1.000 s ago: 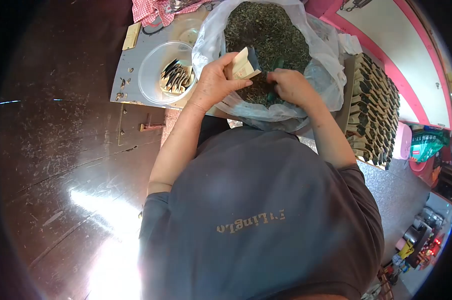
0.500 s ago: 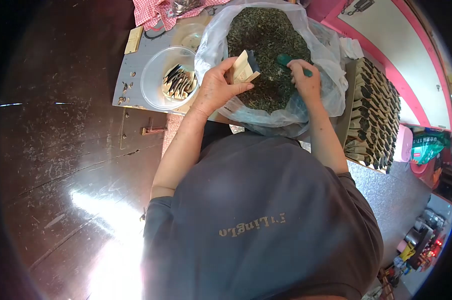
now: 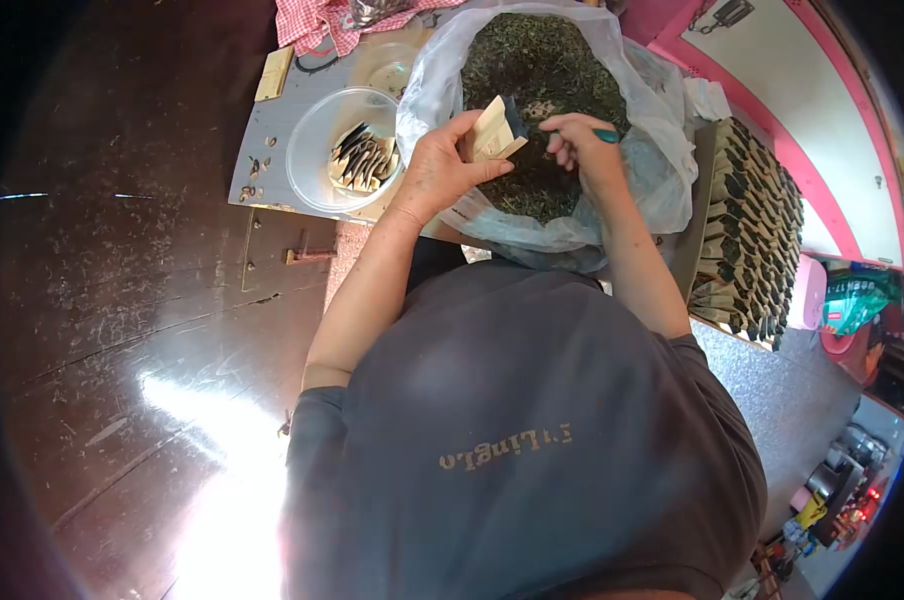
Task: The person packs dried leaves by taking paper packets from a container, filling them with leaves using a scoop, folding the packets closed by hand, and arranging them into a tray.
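In my left hand (image 3: 442,170) is a small cream paper bag (image 3: 492,132) with a dark inside, its open mouth tilted toward the right. My right hand (image 3: 587,150) is closed round a green scoop (image 3: 606,136); the handle end sticks out past the fingers, and most of the rest is hidden by the hand. Both hands are over a big translucent plastic bag (image 3: 427,85) of dried, chopped dark-green leaves (image 3: 532,50). The right hand is just right of the paper bag. A paler patch of leaves shows between and above them.
A clear round tub (image 3: 302,150) with several folded paper bags (image 3: 362,160) stands on the table at left. A tray of many dark-topped paper bags (image 3: 747,235) lies at right. A wooden block (image 3: 273,75) and red checked cloth (image 3: 312,22) are at the back left.
My right hand has moved left with the green scoop, closer to the paper bag, and the scoop has turned. My left hand still holds the bag in nearly the same place.
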